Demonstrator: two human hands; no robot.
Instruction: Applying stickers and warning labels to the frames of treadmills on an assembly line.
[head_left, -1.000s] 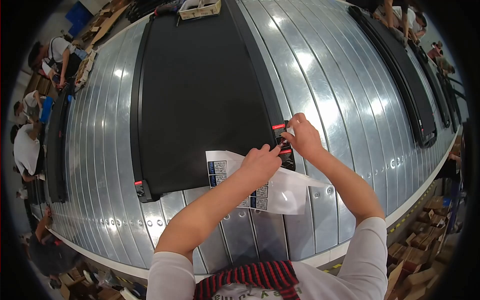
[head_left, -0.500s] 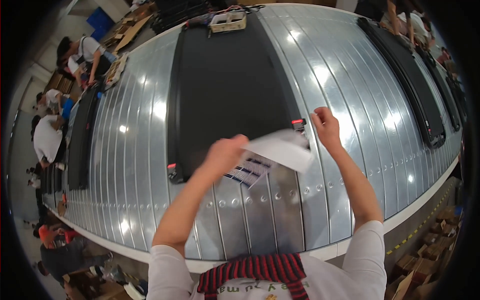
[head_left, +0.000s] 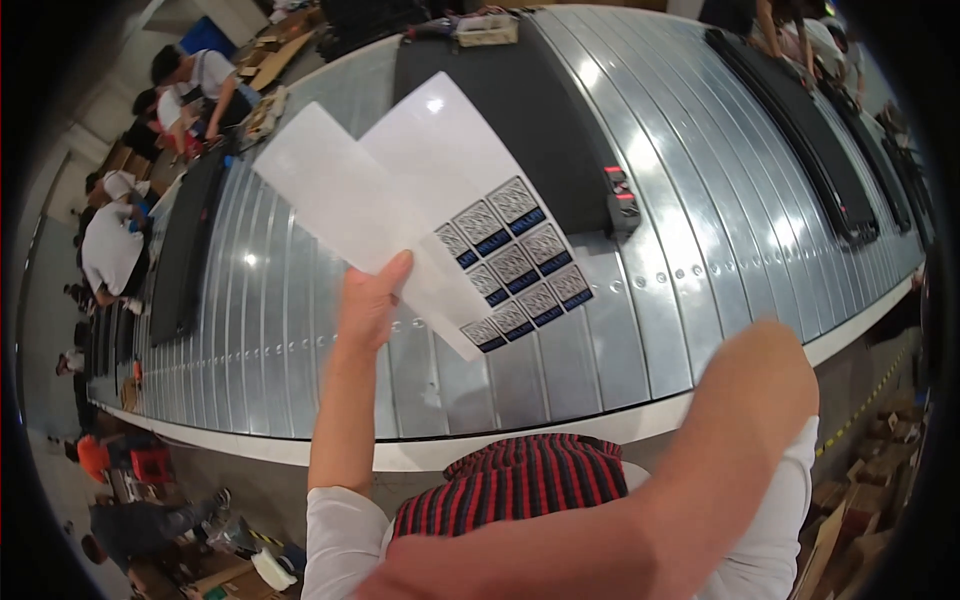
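Note:
My left hand pinches a sheet of stickers and a plain white sheet that overlaps it, thumb on top. Rows of square black-and-white labels with blue bands fill the sticker sheet's lower right part; the rest is bare and glossy. Both sheets are held up above the metal table. Behind them lies a long flat black machine, like a walking pad, partly covered by the sheets. My right forearm, smeared by motion, folds across my body from the right. Its hand is outside the picture.
The ribbed metal table has a white edge along my side. A red-marked corner piece ends the black machine. A parts tray sits at its far end. More black machines lie at right and left, with people working beside them.
My left hand has lifted the sheets, which now face me spread out. The right hand has left the machine's corner area and gone out of view as that arm folds inward. The view has shifted.

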